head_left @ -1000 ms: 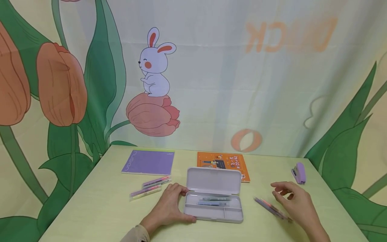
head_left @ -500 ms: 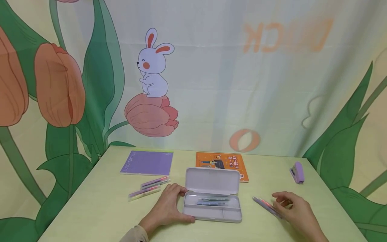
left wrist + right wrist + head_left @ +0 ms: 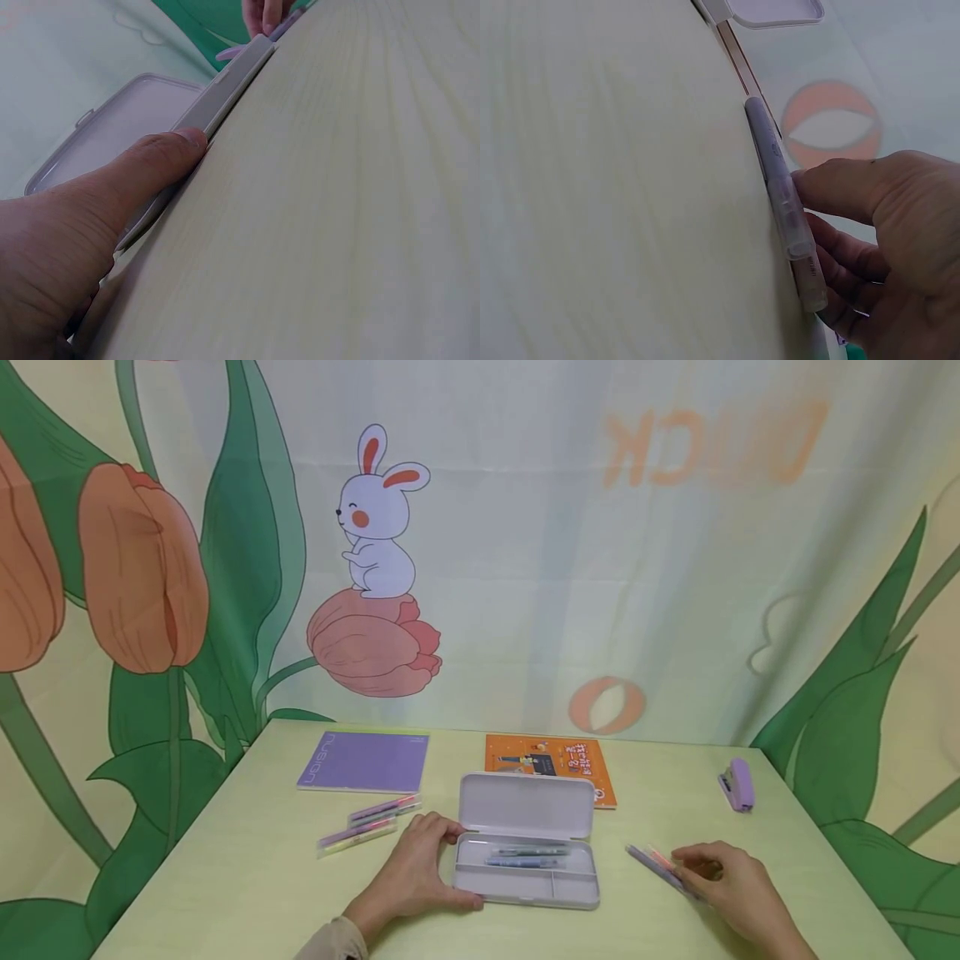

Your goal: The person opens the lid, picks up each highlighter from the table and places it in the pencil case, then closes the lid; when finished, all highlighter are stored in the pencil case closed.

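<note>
My left hand (image 3: 415, 875) holds the left end of a light grey pencil case (image 3: 504, 885), its thumb on the front edge and fingers at the back left. The case's lid (image 3: 527, 806) stands raised. Inside the rear compartment lie a blue pen (image 3: 525, 863) and a green one (image 3: 532, 852). At the right, my right hand (image 3: 735, 887) has its thumb and curled fingers on a few highlighters (image 3: 649, 863) lying on the table. In the right wrist view, the thumb touches a purple highlighter (image 3: 763, 131) with a clear cap; the fingertips behind it are partly hidden.
More highlighters (image 3: 358, 837) lie left of the case. A purple notebook (image 3: 367, 762) lies at the back left. Behind the lid is an orange booklet (image 3: 551, 756), partly covered. Near the right back corner stands a purple stapler (image 3: 740, 785). A printed curtain (image 3: 517, 568) hangs behind.
My right hand has moved down and slightly left, and its thumb and fingers have come onto the highlighters. The left hand stays on the pencil case.
</note>
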### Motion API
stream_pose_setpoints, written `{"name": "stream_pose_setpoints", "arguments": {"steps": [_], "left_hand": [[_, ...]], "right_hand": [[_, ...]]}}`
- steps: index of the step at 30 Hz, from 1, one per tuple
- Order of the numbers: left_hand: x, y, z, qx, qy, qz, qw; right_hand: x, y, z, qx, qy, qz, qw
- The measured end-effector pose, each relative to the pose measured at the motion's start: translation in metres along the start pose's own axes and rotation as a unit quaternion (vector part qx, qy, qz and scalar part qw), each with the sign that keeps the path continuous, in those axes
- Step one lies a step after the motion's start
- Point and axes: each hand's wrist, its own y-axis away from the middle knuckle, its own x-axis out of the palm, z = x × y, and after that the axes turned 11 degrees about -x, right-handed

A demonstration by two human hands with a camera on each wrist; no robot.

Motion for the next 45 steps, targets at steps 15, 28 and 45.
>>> {"name": "stream_pose_setpoints", "arguments": {"steps": [15, 28, 45], "left_hand": [[-0.003, 0.0, 0.0, 0.001, 0.0, -0.002, 1.0], [-0.002, 0.001, 0.0, -0.002, 0.003, 0.003, 1.0], [-0.001, 0.001, 0.0, -0.002, 0.004, 0.003, 1.0]], "right_hand": [[0.002, 0.002, 0.006, -0.027, 0.023, -0.033, 0.9988], [0.005, -0.002, 0.023, -0.095, 0.018, -0.088, 0.9914], [0.031, -0.043, 0.106, -0.204, -0.102, -0.085, 0.9698]]}}
